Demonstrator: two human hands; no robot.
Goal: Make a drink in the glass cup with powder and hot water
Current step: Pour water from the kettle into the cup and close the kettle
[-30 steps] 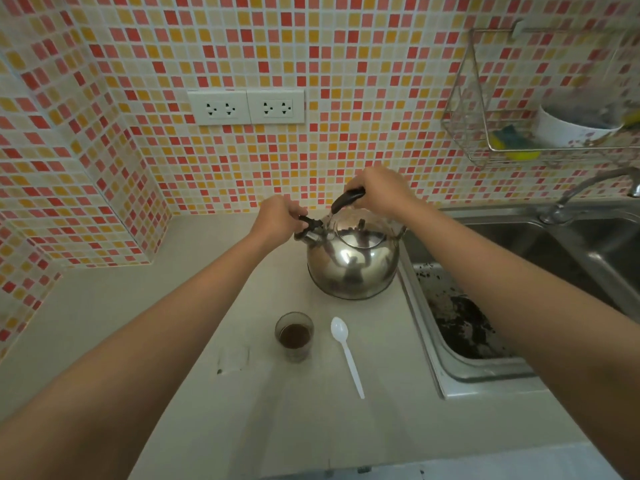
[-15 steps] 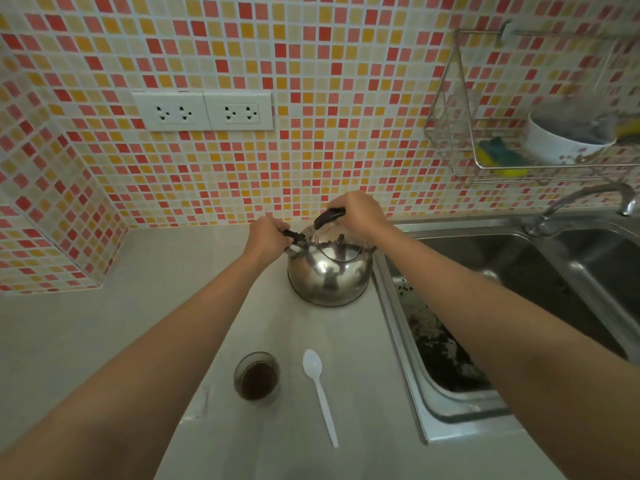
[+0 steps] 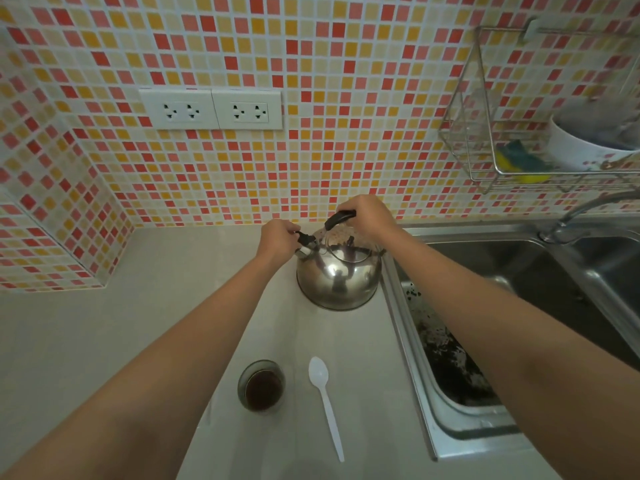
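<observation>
A shiny steel kettle (image 3: 337,278) stands on the counter by the back wall, beside the sink. My right hand (image 3: 367,216) grips its black top handle. My left hand (image 3: 278,237) pinches the black cap at the kettle's spout. Nearer to me stands a small glass cup (image 3: 261,386) with dark brown powder at its bottom. A white plastic spoon (image 3: 325,403) lies on the counter just right of the cup, bowl end toward the kettle.
A steel sink (image 3: 519,306) with a dirty drainboard lies to the right, with a tap (image 3: 581,209) behind it. A wire rack (image 3: 485,147) on the tiled wall holds a white bowl and a sponge. Two socket plates (image 3: 211,109) sit on the wall. The grey counter (image 3: 104,323) spreads left.
The camera has tilted up and back, so kettle, cup and spoon sit lower in the frame. Both hands stay on the kettle, which has not left the counter.
</observation>
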